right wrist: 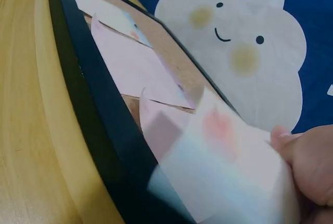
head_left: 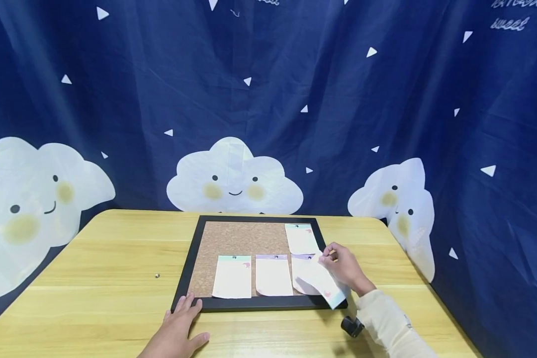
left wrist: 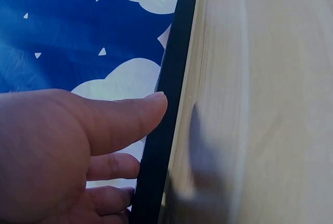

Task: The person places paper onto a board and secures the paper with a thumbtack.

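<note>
A black-framed corkboard [head_left: 241, 237] lies on the table. My right hand [head_left: 343, 266] pinches a loose white note sheet [head_left: 326, 281] above the board's lower right corner. The sheet tilts, its blue-green band pointing down toward me; in the right wrist view the note sheet [right wrist: 234, 167] is blurred. Under it, a purple-topped note [head_left: 301, 263] is partly hidden. Beside that are another purple-topped note [head_left: 274, 278] and a green-topped note [head_left: 232, 279]; a further green-topped note [head_left: 302, 241] is pinned upper right. My left hand [head_left: 176, 325] rests by the frame's lower left corner, fingers extended.
A small metallic pin [head_left: 157, 275] lies on the wooden table [head_left: 116, 248] left of the board. Below my right wrist is a small black device [head_left: 352, 326]. Behind the table hangs a dark blue curtain [head_left: 268, 99] with clouds and triangles.
</note>
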`<state>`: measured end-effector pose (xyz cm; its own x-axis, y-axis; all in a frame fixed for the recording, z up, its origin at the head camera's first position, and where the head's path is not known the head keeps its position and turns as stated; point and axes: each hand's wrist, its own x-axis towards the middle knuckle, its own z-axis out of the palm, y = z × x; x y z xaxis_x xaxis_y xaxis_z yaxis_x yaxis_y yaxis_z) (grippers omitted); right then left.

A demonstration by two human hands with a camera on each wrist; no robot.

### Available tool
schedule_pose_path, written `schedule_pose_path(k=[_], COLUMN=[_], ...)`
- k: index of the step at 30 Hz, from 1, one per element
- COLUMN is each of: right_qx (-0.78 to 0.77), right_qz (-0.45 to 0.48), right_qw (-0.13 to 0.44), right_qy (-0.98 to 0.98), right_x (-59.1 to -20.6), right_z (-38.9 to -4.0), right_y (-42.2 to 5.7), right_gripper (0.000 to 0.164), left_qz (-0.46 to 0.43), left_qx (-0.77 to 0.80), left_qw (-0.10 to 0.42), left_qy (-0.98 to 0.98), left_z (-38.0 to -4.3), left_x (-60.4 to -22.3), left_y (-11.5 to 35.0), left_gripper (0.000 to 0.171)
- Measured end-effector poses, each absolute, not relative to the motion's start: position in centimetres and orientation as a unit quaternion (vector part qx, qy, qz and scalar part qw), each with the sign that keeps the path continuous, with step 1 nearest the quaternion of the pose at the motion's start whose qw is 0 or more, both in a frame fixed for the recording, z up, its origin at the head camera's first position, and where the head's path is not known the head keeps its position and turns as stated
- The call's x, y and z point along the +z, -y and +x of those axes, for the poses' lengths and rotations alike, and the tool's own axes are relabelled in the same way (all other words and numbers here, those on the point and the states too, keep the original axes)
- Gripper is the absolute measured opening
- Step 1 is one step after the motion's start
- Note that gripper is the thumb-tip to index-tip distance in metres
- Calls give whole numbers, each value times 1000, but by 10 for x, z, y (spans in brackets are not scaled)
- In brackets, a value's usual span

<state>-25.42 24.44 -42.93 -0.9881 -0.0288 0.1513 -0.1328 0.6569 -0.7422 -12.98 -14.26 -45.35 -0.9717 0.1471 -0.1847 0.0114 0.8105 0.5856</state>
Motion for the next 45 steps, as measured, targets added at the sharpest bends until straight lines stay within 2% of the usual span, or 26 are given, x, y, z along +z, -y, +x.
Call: schedule_pose_path(k=[6, 11, 13, 15, 20, 25, 29, 31, 36, 38, 43, 45], right_qx=[400, 442, 451, 449, 400, 436, 465, 450, 359, 316, 202, 162], right_qz=[26, 32, 36, 39, 39, 38, 32, 30, 66, 86, 107, 106], right_qw=[102, 82, 81, 94, 158, 153, 125, 124, 131, 116, 56, 37], right_qy=[910, 892, 888, 888, 902, 886, 876, 884, 922, 938, 972, 980], right_x=[-427, -425, -425, -424, -422, -421, -425, -428, -432, -433, -434, -435], right_z=[-258, -257, -256, -256, -259, -259, -261, -262, -261, -260, -255, -254], right_y=[-243, -239, -238, -236, -233, -230, -226, -224, -220, -218, -218, -218], right_gripper=[5, 32, 36, 34, 6, 10, 30, 35, 19, 27, 73, 87], left_qz=[42, 38, 37, 36, 34, 30, 29, 31, 33, 33, 33, 32], left_qx=[308, 312, 312, 313, 318, 321, 322, 324, 328, 329, 328, 326], left_qw=[111, 117, 117, 118, 117, 120, 121, 120, 115, 114, 113, 113], left_qy=[-944, -942, -942, -942, -940, -939, -938, -938, -937, -937, -938, -938], left_z=[-129, -129, -129, -129, -129, -130, -130, -129, -128, -128, -127, -127], left_x=[-453, -452, -452, -452, -453, -454, -454, -453, -453, -453, -453, -452], left_y=[143, 143, 143, 143, 144, 145, 145, 145, 145, 145, 145, 145], left_gripper=[74, 74, 74, 74, 74, 75, 75, 74, 73, 73, 73, 73])
